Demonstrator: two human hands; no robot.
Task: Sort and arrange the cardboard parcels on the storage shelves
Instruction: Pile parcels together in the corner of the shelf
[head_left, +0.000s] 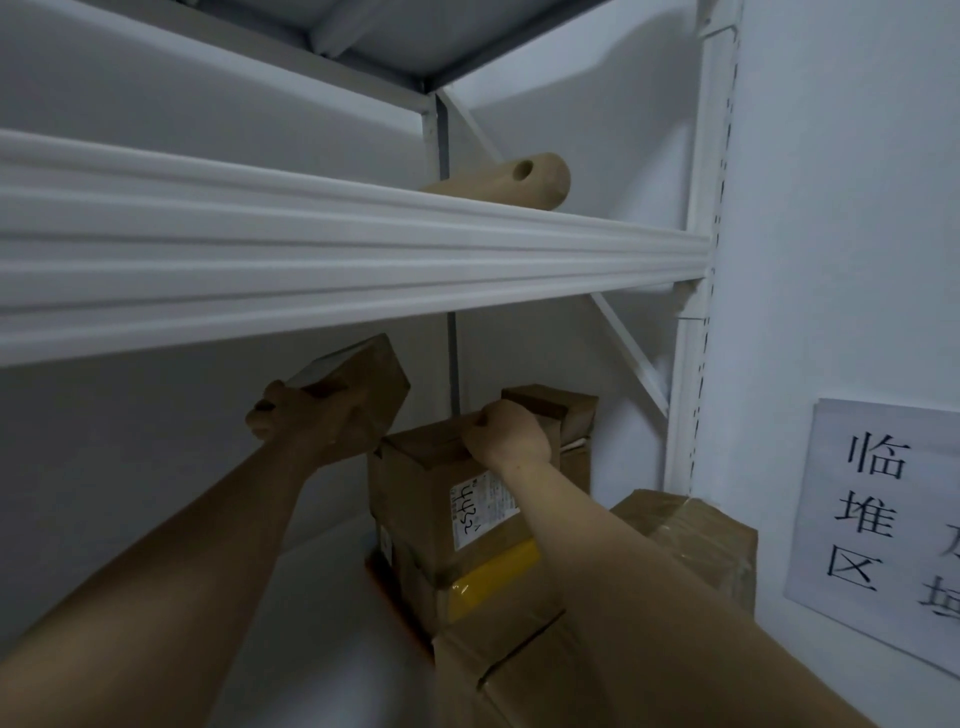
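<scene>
My left hand (304, 415) holds a small cardboard parcel (363, 379) tilted in the air under the white shelf beam (363, 260). My right hand (511, 434) grips the top far edge of a labelled cardboard box (431, 488) that stands on a stack on the lower shelf. Below it lies a box with yellow tape (493, 577). Another brown box (566, 415) stands behind the labelled one. A large box (509, 670) sits nearest me, partly hidden by my right forearm.
A tan cardboard tube (509, 184) lies on the upper shelf. A taped box (696, 540) sits at the right by the white upright post (696, 364). A paper sign (883, 519) hangs on the right wall. The lower shelf's bare white surface (311, 597) spreads left of the stack.
</scene>
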